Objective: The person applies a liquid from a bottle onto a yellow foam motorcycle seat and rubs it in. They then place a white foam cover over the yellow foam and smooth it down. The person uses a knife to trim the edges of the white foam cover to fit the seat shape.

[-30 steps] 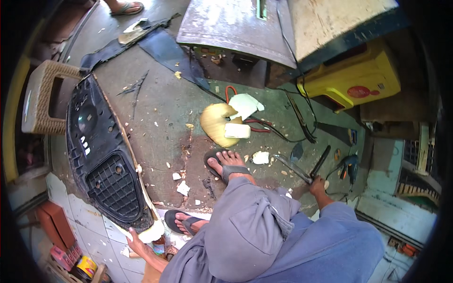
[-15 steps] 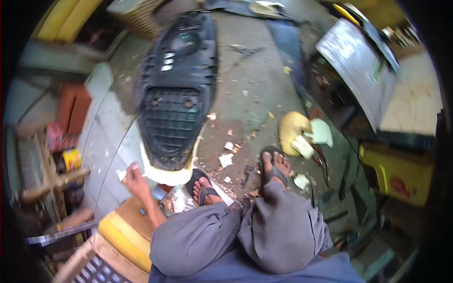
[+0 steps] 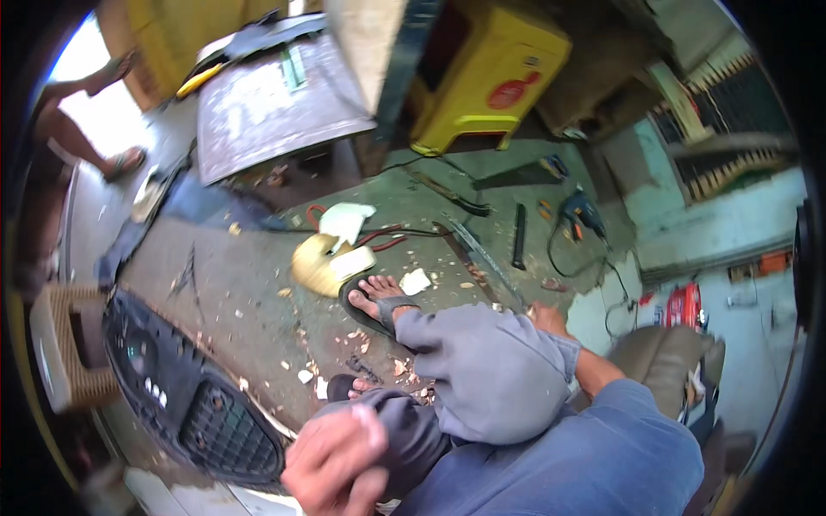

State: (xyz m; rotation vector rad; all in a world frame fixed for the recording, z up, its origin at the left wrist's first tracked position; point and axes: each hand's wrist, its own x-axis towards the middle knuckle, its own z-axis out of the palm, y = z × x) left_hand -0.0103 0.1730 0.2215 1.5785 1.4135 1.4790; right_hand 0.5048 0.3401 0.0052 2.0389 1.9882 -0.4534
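Observation:
My left hand [image 3: 335, 464] is low in front of my lap, blurred by motion. Its loosely bent fingers are apart, with nothing seen in them. A long black seat base [image 3: 198, 396], ribbed inside, lies upside down to its left. My right hand [image 3: 548, 320] reaches down past my right knee to the floor, its fingers partly hidden. The near end of a long thin metal strip [image 3: 486, 258] lies close to its fingertips; whether they touch I cannot tell. A black bar [image 3: 519, 236] and a corded power drill [image 3: 585, 215] lie beyond that hand.
A yellowish foam piece [image 3: 314, 262] and a white piece [image 3: 346, 221] lie ahead of my right foot, by a red-handled tool [image 3: 387, 242]. A handsaw [image 3: 525, 174], a yellow stool [image 3: 490, 77] and a low metal-topped table [image 3: 275, 107] stand or lie farther off. Scraps litter the floor.
My view has swung to the right, bringing the drill and saw into sight. My left hand has come from beside the seat base to my lap; my right hand has come into view.

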